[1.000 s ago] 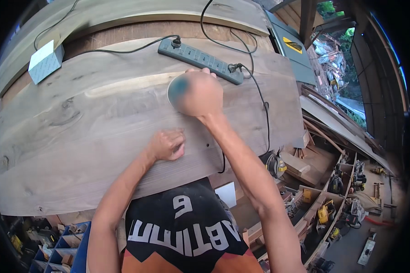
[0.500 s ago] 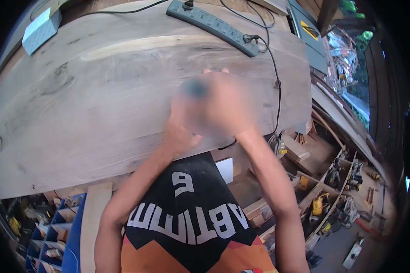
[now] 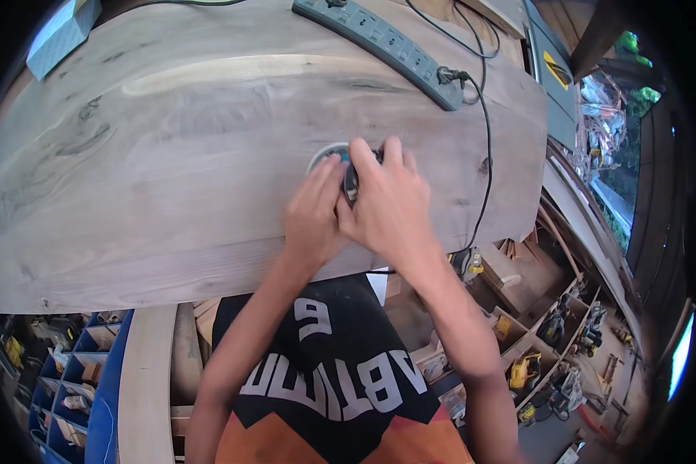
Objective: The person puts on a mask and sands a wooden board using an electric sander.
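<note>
A small round power tool that looks like a sander (image 3: 351, 182), with a dark body and a pale round rim, is at the middle of the wooden slab (image 3: 209, 147). My right hand (image 3: 390, 193) wraps round its dark body from the right. Close against it, my left hand (image 3: 315, 205) has its fingers together on the tool's left side, over the pale rim and a bit of teal. Much of the tool is hidden under both hands.
A grey power strip (image 3: 387, 46) lies across the slab's far side. From its plug a black cord (image 3: 487, 162) runs over the near edge. A pale blue block (image 3: 63, 35) is at far left. Below are blue compartments (image 3: 85, 363) and wooden bins holding yellow tools (image 3: 524, 371).
My view has shifted, so the power strip appears farther right and higher. The blurred hands and tool are now sharper, with my left fingers resting over the tool's rim.
</note>
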`<control>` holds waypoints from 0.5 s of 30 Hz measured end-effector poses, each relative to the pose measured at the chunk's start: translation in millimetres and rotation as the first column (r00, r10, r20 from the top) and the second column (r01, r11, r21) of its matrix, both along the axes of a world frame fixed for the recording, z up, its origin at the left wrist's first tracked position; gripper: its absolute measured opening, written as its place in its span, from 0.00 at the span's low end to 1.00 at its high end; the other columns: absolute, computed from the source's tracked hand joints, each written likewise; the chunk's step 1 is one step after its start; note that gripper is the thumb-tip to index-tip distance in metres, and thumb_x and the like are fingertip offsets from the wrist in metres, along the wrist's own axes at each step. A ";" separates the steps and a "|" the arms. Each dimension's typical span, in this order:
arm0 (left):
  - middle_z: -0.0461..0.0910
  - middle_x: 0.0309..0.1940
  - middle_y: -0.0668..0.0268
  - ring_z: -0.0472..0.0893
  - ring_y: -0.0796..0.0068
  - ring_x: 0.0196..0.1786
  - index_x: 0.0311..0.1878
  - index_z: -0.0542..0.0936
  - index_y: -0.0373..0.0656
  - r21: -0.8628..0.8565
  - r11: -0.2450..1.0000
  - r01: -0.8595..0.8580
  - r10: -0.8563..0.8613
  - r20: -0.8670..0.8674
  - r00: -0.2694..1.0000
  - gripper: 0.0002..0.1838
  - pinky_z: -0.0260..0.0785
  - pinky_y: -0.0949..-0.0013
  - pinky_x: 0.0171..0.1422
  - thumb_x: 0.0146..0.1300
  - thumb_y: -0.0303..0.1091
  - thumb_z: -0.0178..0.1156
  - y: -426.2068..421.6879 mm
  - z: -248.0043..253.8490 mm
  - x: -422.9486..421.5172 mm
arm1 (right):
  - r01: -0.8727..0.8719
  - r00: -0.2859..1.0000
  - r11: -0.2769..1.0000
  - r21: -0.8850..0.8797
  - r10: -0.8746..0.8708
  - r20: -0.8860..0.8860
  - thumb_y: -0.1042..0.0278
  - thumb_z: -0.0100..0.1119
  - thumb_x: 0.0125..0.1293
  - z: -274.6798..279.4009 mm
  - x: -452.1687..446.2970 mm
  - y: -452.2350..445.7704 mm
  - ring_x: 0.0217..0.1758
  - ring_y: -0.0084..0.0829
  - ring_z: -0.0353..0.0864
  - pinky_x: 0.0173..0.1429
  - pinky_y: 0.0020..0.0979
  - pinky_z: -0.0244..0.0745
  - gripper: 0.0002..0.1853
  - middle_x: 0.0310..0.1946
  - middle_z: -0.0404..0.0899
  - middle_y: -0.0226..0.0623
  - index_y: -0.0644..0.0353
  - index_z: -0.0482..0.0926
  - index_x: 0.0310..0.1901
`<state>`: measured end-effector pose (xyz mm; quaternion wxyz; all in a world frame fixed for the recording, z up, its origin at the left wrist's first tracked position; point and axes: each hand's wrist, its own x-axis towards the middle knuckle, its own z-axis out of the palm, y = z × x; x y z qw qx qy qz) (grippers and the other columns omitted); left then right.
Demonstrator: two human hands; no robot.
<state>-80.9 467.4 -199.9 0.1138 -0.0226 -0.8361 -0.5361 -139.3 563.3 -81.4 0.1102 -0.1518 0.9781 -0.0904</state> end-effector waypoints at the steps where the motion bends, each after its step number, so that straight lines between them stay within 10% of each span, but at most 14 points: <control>1: 0.80 0.66 0.44 0.79 0.45 0.70 0.66 0.79 0.31 -0.006 1.000 -0.018 0.017 -0.015 1.000 0.29 0.73 0.50 0.73 0.60 0.29 0.66 2.6 -3.5 -2.0 | -0.006 0.999 1.000 -0.009 0.005 -0.035 0.68 0.72 0.52 -1.9 -4.3 0.5 0.45 0.60 0.80 0.37 0.54 0.81 0.22 0.45 0.73 0.52 0.53 0.76 0.49; 15: 0.81 0.64 0.48 0.81 0.43 0.66 0.64 0.81 0.35 0.039 0.991 -0.126 0.126 0.016 0.992 0.26 0.75 0.49 0.70 0.61 0.29 0.66 -21.4 8.2 -11.7 | -0.052 0.997 0.999 -0.015 0.051 -0.054 0.69 0.71 0.52 -2.1 -18.2 -31.7 0.44 0.54 0.80 0.39 0.51 0.79 0.21 0.41 0.74 0.48 0.55 0.77 0.48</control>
